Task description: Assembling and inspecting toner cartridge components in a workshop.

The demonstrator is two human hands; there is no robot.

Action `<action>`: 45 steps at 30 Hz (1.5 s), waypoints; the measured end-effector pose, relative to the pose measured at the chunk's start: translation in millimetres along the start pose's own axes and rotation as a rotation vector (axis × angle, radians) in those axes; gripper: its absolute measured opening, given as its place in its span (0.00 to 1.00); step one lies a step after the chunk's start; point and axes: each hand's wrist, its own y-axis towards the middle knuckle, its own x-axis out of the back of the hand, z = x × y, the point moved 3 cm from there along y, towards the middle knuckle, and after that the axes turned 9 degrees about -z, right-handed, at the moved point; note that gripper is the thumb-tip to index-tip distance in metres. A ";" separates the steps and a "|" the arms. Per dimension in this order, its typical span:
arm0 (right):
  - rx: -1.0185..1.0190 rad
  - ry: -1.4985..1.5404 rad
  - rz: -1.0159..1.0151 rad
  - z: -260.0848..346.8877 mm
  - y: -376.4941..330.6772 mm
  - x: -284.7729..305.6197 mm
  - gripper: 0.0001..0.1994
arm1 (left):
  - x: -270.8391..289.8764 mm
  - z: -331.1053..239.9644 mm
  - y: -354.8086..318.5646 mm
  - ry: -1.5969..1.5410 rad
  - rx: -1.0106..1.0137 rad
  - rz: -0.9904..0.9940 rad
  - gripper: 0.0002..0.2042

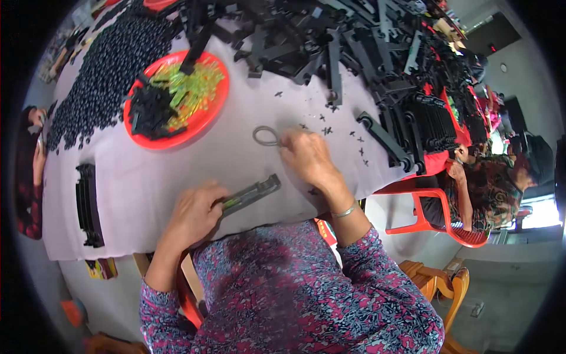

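My left hand is closed on one end of a long black plastic piece, which points up and to the right at the table's near edge. A bit of yellow-green shows by the fingertips. My right hand is closed, with a grey oval loop sticking out to its left; the rest of that object is hidden in the hand. Small black cross-shaped bits lie on the cloth beyond the right hand. Farther left stands a red plate holding yellow-green translucent pieces and small black parts.
A heap of black beads covers the far left. Long black plastic parts pile up at the back and right. Stacked black pieces lie at the left edge. A red chair and a seated person are at the right.
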 end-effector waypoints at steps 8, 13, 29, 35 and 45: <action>-0.083 0.092 0.055 2.0 2.0 2.5 0.10 | -7.2 -1.5 -9.0 0.013 -0.050 -0.095 0.13; -0.098 0.060 0.069 8.2 0.7 -4.7 0.13 | -10.2 -1.7 -17.9 0.014 -0.064 -0.187 0.11; -0.017 0.061 -0.046 0.3 -2.2 -3.1 0.09 | -12.3 -13.3 -34.7 0.037 -0.010 -0.242 0.18; 0.202 0.186 -0.168 6.6 -3.4 1.5 0.07 | -17.0 -12.2 -31.7 0.013 -0.029 -0.314 0.17; -0.021 0.465 -0.142 0.4 -6.8 -4.5 0.11 | -24.9 0.9 -36.2 0.112 -0.047 -0.387 0.16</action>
